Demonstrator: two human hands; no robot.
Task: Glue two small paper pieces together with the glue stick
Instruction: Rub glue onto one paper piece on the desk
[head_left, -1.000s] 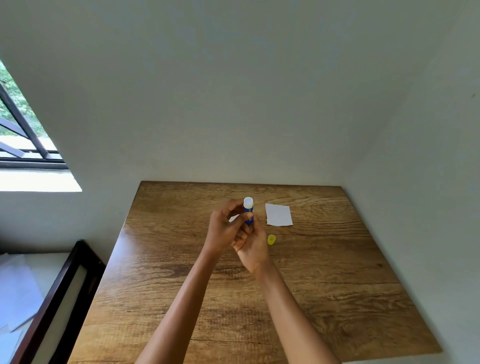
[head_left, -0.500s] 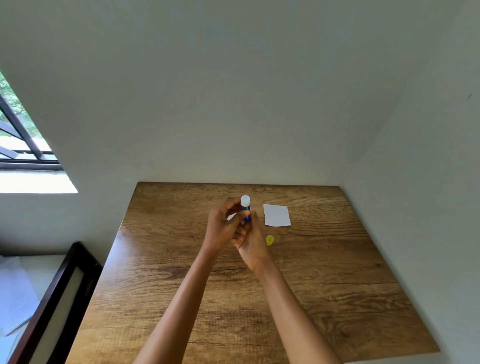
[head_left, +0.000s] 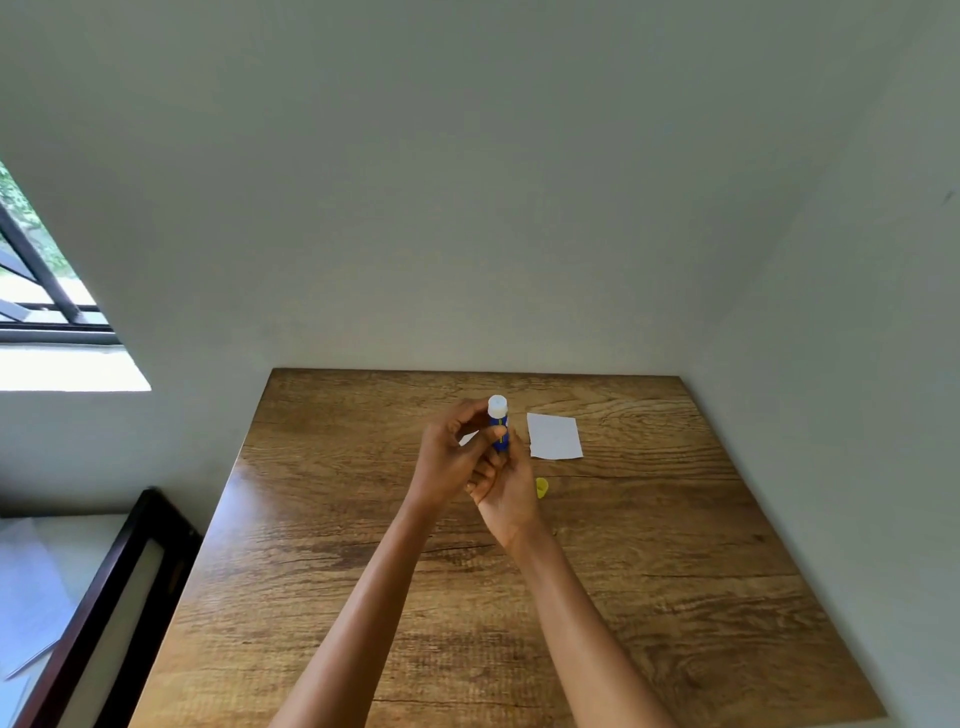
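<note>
A blue glue stick (head_left: 499, 423) with white glue showing at its top stands upright above the wooden table (head_left: 649, 571). My left hand (head_left: 449, 457) pinches its barrel from the left, and my right hand (head_left: 506, 493) holds its lower end from below. Its yellow cap (head_left: 542, 487) lies on the table just right of my right hand. One white paper piece (head_left: 554, 436) lies flat to the right of the stick. A second white piece (head_left: 467, 438) shows only as a sliver between my left fingers, mostly hidden.
White walls close the table in at the back and right. To the left are a window (head_left: 47, 291), a dark wooden frame (head_left: 114, 597) below the table edge, and some white sheets (head_left: 26, 597).
The hands and glue stick hold nearly the same spot; only the view has shifted a little. More white glue seems to stand out of the tube.
</note>
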